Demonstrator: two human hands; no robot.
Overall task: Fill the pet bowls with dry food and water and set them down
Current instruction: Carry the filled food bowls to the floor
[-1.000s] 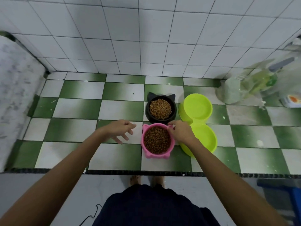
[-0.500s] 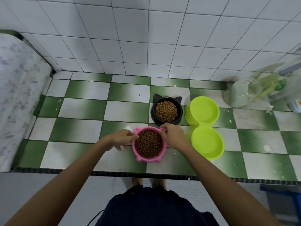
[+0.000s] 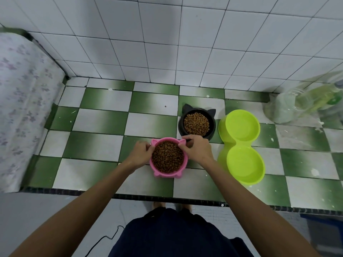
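A pink cat-eared bowl (image 3: 161, 173) full of brown dry food sits on the green-and-white tiled ledge (image 3: 96, 125). My left hand (image 3: 141, 153) grips its left rim and my right hand (image 3: 197, 149) grips its right rim by the ear. Just behind it stands a black cat-eared bowl (image 3: 212, 127), also full of dry food. To the right lies a lime-green double bowl (image 3: 241, 145); whether it holds water I cannot tell.
A clear plastic bottle (image 3: 289, 106) lies at the ledge's far right near the white tiled wall. A flower-patterned cloth (image 3: 20, 101) covers the left side. The ledge's dark front edge (image 3: 167, 198) runs just ahead of my feet.
My left hand has moved in from the open tile and closed on the pink bowl's left rim. The pink bowl has shifted left, away from the green double bowl.
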